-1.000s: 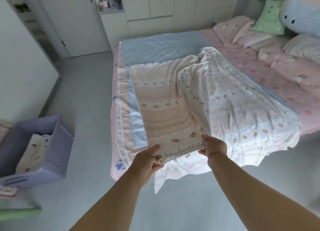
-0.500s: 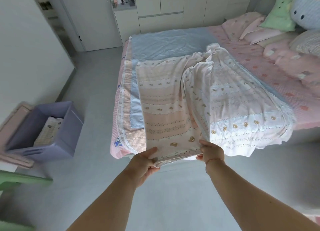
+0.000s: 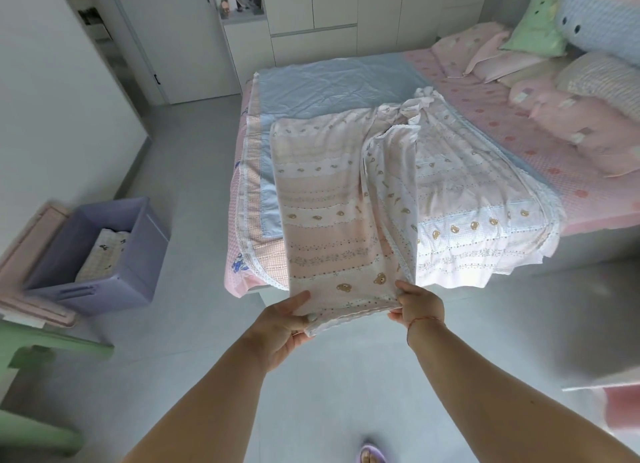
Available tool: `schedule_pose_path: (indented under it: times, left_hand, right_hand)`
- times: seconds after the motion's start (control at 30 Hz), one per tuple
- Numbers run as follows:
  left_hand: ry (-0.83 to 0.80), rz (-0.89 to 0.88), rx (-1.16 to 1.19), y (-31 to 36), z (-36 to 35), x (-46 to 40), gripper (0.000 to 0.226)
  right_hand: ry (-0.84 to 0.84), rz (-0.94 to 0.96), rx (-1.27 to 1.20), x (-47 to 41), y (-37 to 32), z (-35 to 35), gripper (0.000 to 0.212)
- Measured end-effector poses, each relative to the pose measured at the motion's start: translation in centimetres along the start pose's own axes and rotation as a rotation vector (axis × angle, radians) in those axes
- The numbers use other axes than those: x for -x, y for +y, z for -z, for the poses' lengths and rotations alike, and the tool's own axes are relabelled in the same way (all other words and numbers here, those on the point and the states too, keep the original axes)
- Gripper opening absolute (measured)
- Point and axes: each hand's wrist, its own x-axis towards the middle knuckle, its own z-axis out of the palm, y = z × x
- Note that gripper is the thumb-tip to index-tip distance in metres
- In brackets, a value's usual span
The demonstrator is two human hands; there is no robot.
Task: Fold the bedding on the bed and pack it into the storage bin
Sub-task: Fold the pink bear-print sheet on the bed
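Your left hand [image 3: 282, 318] and right hand [image 3: 417, 305] each pinch a near corner of the bear-print sheet [image 3: 332, 220], thumbs on top, fingers curled beneath, holding its doubled edge just off the foot of the bed [image 3: 502, 116]. The sheet runs away from you across the mattress, its right half rumpled and bunched toward the middle. The fold looks only started: one lengthwise layer lies over another. The purple storage bin [image 3: 138, 254] on the floor to your left already holds one folded piece, so this sheet and the blue layer under it seem left to do.
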Motion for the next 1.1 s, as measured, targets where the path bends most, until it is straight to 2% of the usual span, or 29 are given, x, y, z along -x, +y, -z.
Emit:
schedule_pose_path:
  times: [0.23,0.4,0.53,0.67,0.8,1.1]
  left_hand:
    - [0.022,0.072,-0.091,-1.9,0.9,0.3,0.059]
    - [0.199,0.15,-0.265,-2.3,1.9,-0.7,0.029]
    - [0.345,0.285,-0.368,-2.8,2.9,-2.0,0.031]
    - [0.474,0.278,-0.398,-2.2,2.5,-3.7,0.01]
    - [0.436,0.245,-0.395,0.3,0.6,-6.4,0.005]
    - [0.352,0.15,-0.418,6.5,-5.8,-12.5,0.008]
  right_hand:
    - [0.023,0.03,0.154,1.2,1.7,0.5,0.032]
    - [-0.063,-0.101,0.304,0.4,2.6,0.7,0.022]
    - [-0.041,-0.165,0.382,-0.9,2.6,1.3,0.021]
    - [-0.059,-0.236,0.332,-2.9,1.4,1.7,0.023]
    - [-0.085,-0.241,0.326,-5.0,-0.9,1.7,0.009]
    - [-0.092,-0.296,0.328,-11.7,-6.5,3.6,0.009]
